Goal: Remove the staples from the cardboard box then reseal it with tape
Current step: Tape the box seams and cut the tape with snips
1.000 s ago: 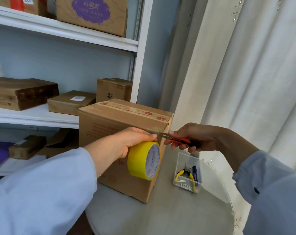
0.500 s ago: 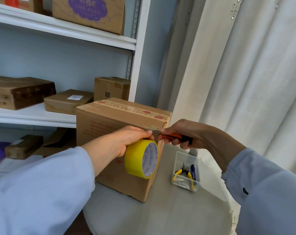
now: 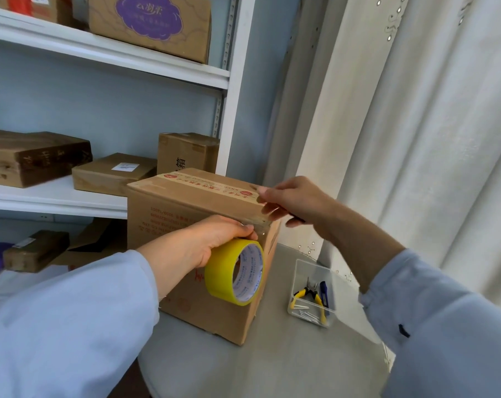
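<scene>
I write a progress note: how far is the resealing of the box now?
Done: clear tape runs along the brown cardboard box top. In hand: the left hand grips the yellow tape roll against its side; the right hand presses the top corner. Whether staples remain cannot be seen. Left: smoothing the tape end.

The brown cardboard box (image 3: 197, 254) stands on the round grey table (image 3: 272, 363), its back close to the white metal shelving unit (image 3: 235, 110). To its right, a clear plastic tray (image 3: 311, 294) occupies the tabletop near the white curtain (image 3: 416, 139). Bare table surface lies in front of the box and between box and tray
</scene>
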The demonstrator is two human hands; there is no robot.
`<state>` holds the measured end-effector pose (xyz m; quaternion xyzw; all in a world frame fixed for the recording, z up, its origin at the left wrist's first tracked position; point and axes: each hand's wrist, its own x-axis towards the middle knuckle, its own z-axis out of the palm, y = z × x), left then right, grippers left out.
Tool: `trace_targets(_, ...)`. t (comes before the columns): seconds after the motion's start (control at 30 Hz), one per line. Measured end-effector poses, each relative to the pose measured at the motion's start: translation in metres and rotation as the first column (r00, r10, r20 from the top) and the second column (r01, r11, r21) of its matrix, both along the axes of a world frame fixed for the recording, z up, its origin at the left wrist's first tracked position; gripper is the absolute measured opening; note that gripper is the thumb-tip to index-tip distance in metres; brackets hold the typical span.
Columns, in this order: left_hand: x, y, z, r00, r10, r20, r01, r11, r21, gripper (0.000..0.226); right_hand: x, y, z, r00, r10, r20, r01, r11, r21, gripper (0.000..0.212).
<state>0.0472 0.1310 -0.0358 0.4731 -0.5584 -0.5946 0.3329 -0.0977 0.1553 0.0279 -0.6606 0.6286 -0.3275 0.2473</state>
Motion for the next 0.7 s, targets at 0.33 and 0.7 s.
trace_targets(0.33,0.009,-0.003,-0.016,0.999,-0.018,0.041,0.020,0.999,-0.048,0.016,0.009,-0.011,-0.025,0.998,-0.036,0.056,0.036,0.999,0.006,0.033)
trace_targets(0.7,0.039,-0.009,0.004,0.827,0.317,0.464,0.104,0.725,-0.681,0.019,0.012,-0.019,-0.027,0.988,-0.074,-0.138,0.065,0.996,-0.067,0.025)
